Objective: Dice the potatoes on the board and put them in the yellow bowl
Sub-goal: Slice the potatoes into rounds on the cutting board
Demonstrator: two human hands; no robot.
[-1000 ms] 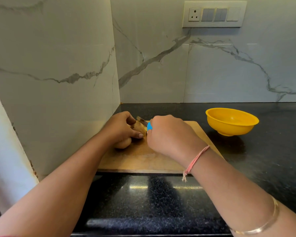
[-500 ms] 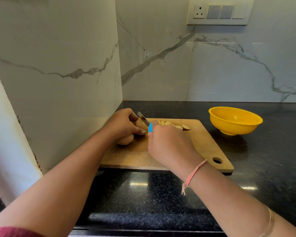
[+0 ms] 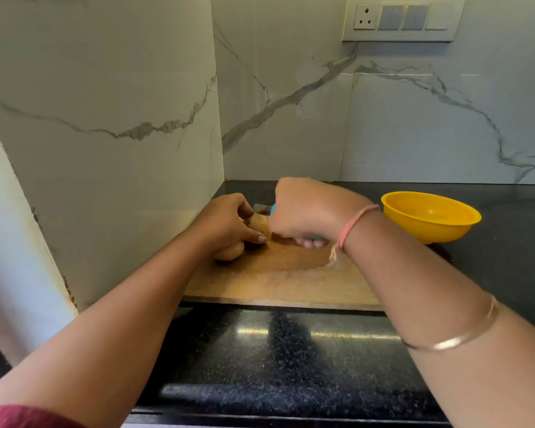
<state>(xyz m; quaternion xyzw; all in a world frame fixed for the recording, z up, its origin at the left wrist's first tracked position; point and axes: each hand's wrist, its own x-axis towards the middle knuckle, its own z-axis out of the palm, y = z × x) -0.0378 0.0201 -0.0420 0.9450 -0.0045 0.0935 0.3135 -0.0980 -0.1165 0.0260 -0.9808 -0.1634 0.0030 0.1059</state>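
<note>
Bowl (image 3: 430, 216) right of board (image 3: 278, 279), potato (image 3: 258, 228) on board

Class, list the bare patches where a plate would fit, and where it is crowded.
Free: the board's near half, between the forearms; the counter in front of the board; the counter right of the bowl. Crowded: the board's far left, where the left hand holds a potato and the right hand grips the knife.

Two potatoes (image 3: 229, 253), one board (image 3: 275, 282), one knife (image 3: 272, 210) — one yellow bowl (image 3: 414, 231).
</note>
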